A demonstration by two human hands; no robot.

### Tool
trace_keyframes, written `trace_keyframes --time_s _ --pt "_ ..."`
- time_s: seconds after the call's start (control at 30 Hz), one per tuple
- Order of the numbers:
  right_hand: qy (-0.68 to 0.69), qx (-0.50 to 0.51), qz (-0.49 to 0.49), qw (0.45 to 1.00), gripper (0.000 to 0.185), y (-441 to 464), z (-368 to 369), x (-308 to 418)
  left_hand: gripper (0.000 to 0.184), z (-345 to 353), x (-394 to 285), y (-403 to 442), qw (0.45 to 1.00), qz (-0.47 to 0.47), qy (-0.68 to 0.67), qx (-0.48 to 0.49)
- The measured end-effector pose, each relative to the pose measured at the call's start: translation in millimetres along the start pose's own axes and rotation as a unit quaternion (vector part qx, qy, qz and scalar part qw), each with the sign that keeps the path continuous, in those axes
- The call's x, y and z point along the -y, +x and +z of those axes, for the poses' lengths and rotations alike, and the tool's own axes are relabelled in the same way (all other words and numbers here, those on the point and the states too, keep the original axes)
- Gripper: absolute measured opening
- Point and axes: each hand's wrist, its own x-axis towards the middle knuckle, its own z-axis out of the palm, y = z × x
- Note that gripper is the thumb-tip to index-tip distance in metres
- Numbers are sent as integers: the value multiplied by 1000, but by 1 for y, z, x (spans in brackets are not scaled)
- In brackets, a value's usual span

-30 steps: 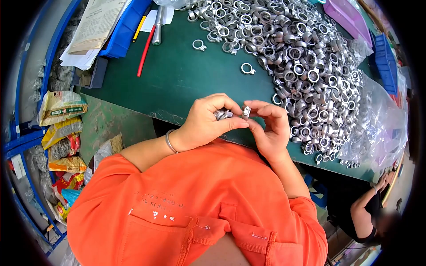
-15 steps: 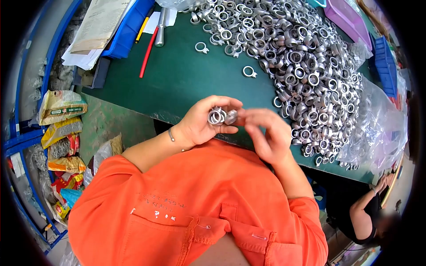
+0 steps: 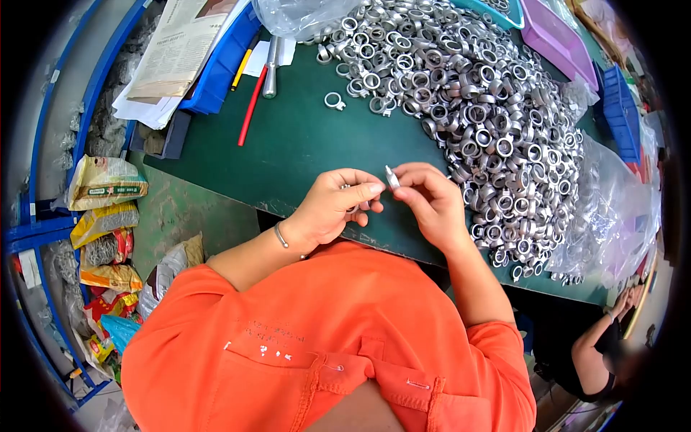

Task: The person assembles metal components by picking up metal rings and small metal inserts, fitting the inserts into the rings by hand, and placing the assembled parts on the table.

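The right hand (image 3: 434,207) pinched a metal ring (image 3: 391,178) edge-on, long axis slanting up-left; the left hand's (image 3: 330,205) grip curled round other rings (image 3: 351,209). The newspaper's (image 3: 173,54) print was illegibly small.

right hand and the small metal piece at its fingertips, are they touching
Touching: the head view shows the right hand pinching the small metal piece between thumb and fingers.

Print on the papers (image 3: 173,50), green-banded sack (image 3: 108,181) and orange shirt (image 3: 237,381) is too small to read.
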Motion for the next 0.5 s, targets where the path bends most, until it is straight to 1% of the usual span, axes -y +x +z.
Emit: trace_keyframes --time_s 0.03,0.07,0.1,0.17,0.23,0.27,0.3,0.33,0.37,0.4,0.43,0.47,0.5 --pt "76 -10 30 997 6 -8 3 -1 14 1 -1 -1 1000 -2 -4 -1" --pt "119 -14 45 992 6 -13 4 0 14 3 -2 -1 1000 -2 -13 26" --pt "118 -14 49 992 6 -17 6 1 14 5 -3 0 998 0 -22 54" --pt "183 -55 61 980 7 -23 9 5 15 9 -3 0 998 -3 -18 66" --pt "163 -64 54 983 9 -25 7 5 13 11 -4 -2 996 -4 3 84" --pt "35 -50 -27 998 11 -24 4 8 13 13 -5 -3 997 -5 3 83" --pt "-94 -35 -108 989 13 -23 1 9 11 15 -5 -4 995 30 70 67" --pt "-93 -35 -107 989 13 -22 1 9 9 17 -5 -5 987 64 137 52" --pt "-97 -40 -131 986 15 -22 1 8 9 18 -5 -6 987 64 137 51" --pt "-101 -46 -155 982 17 -22 1 6 7 19 -5 -7 977 108 176 51" --pt "-100 -46 -154 982 17 -23 0 5 6 20 -4 -7 963 153 215 50" --pt "-86 -36 -145 985 21 -23 -1 4 6 20 -3 -7 964 152 214 49" --pt "-72 -28 -135 988 24 -24 -2 3 6 19 -2 -6 944 204 251 58"
